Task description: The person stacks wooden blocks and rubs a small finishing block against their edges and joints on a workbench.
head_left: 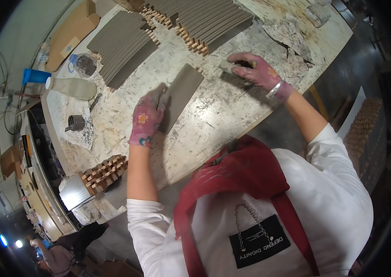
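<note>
My left hand (148, 115), in a pink glove with a flower print, grips the left edge of a long flat grey panel (184, 94) lying tilted on the worktable. At the panel's far end a small light wooden tab (200, 69) shows. To its right, my right hand (256, 74), gloved alike, is raised a little above the table. Its thumb and fingers pinch a small grey piece (227, 66), partly hidden, whose kind I cannot make out. Beyond my hands stand rows of similar grey panels (121, 48) with wooden tabs, and a second group (209, 23) further right.
The stained white worktable (177, 159) carries a pale bottle (73, 87), a clear jug (84, 64), a blue cup (36, 77), and cardboard (73, 34). Crumpled paper (292, 41) lies far right. A stack of wooden pieces (105, 173) sits near left. Another person (59, 258) is at lower left.
</note>
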The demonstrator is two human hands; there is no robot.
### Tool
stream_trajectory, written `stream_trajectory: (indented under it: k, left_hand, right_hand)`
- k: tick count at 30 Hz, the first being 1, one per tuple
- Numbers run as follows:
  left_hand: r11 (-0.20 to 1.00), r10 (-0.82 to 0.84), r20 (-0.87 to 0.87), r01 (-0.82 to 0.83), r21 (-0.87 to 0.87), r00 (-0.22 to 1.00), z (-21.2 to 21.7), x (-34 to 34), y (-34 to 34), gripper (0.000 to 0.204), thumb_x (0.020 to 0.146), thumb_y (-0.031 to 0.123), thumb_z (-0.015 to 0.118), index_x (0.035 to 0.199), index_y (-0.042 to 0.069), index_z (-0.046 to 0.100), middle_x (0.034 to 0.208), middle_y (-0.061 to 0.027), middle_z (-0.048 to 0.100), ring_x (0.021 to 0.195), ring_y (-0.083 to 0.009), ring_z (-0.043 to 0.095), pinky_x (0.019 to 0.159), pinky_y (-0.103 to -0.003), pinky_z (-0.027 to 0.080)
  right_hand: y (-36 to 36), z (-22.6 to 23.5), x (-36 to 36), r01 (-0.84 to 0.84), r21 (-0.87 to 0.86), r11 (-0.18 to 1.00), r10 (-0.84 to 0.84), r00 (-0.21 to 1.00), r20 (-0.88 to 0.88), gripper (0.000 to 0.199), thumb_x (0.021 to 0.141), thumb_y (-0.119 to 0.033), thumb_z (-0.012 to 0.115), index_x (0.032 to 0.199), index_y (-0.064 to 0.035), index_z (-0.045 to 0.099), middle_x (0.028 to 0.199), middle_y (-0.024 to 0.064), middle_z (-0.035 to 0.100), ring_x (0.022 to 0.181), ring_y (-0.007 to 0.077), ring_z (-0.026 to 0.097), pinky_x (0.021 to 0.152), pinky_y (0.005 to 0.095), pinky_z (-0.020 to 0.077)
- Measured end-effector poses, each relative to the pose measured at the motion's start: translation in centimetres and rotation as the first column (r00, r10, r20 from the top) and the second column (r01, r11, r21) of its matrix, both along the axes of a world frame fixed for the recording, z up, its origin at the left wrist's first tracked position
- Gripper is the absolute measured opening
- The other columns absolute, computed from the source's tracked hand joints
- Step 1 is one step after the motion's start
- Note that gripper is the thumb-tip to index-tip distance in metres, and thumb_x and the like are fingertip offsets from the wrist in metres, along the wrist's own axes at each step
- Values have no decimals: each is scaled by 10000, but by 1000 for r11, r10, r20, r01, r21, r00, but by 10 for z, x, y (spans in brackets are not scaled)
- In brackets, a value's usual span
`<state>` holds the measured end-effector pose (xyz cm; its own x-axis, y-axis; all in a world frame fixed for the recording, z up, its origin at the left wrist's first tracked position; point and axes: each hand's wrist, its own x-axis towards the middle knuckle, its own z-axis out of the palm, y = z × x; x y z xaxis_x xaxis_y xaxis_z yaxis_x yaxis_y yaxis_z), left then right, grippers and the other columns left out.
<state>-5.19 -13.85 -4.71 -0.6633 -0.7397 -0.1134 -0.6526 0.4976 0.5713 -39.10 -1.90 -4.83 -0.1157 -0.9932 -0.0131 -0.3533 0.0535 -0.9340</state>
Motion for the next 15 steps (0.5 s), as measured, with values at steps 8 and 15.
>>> stream_trajectory:
  k: [8,15]
  left_hand:
    - [855,55,13,-41,-517,998,-47,-25,42,641,821,288,737,1407,145,521,1408,-173,512,1258,-386,500,1060,-490,408]
    - [876,71,6,-59,-479,997,-37,-28,50,580,806,235,748,1360,192,581,1365,-155,550,1169,-359,559,968,-460,497]
  right_hand:
    - [-78,-21,70,4,-47,999,-16,970,-243,472,902,-407,639,1238,-75,627,1237,204,606,1136,378,599,982,411,483]
    - [-73,-29,96,-20,-25,999,1,816,-579,347,943,-362,605,1201,-132,634,1136,188,618,973,354,632,860,434,526]
